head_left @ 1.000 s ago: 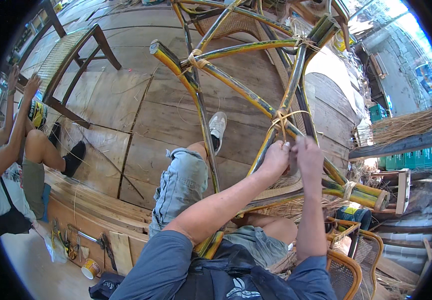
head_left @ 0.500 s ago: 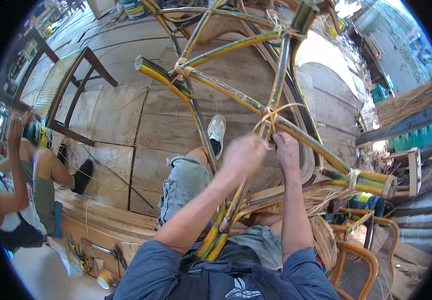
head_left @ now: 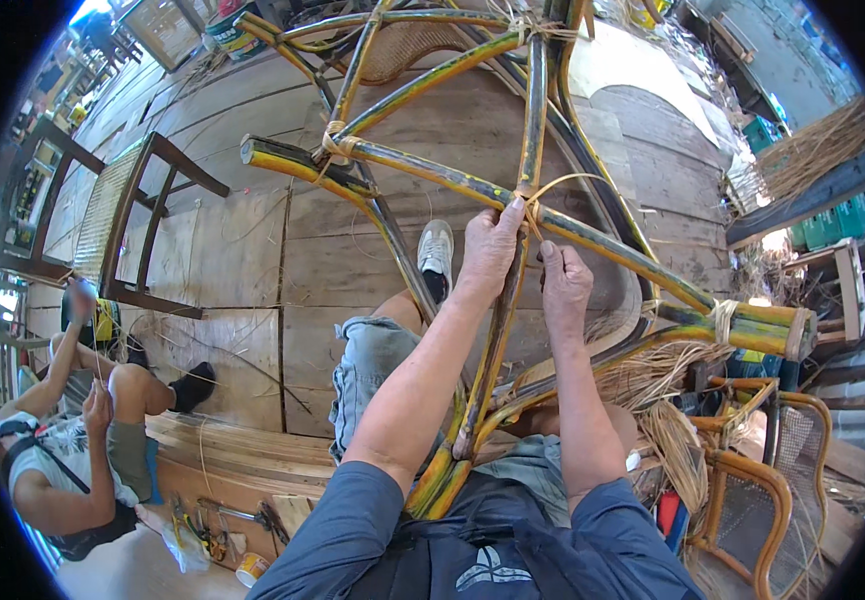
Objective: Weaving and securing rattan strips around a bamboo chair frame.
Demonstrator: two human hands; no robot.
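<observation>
A yellow, green and dark-striped bamboo frame [head_left: 428,172] with crossing poles stands tilted in front of me, its lower end between my legs. A pale cane strip [head_left: 571,181] wraps the crossing of the poles and loops out to the right. My left hand [head_left: 491,248] is closed at that crossing, its thumb pressed on the lashing and its fingers around the pole. Just right of and below it, my right hand [head_left: 565,282] pinches the strip's hanging end. Finished lashings [head_left: 337,142] bind other joints.
Bundled cane strips [head_left: 688,455] lie by my right leg, near a cane-backed chair [head_left: 743,510]. A person [head_left: 68,450] sits at the left, holding a thin strip, beside a dark chair [head_left: 123,215]. Hand tools [head_left: 218,530] lie on the wooden bench. Plank floor [head_left: 243,350] lies beneath the frame.
My left hand has gone from a blurred motion to resting on the crossing, thumb on the lashing. My right hand stays just below it. The person at the left has lowered one hand.
</observation>
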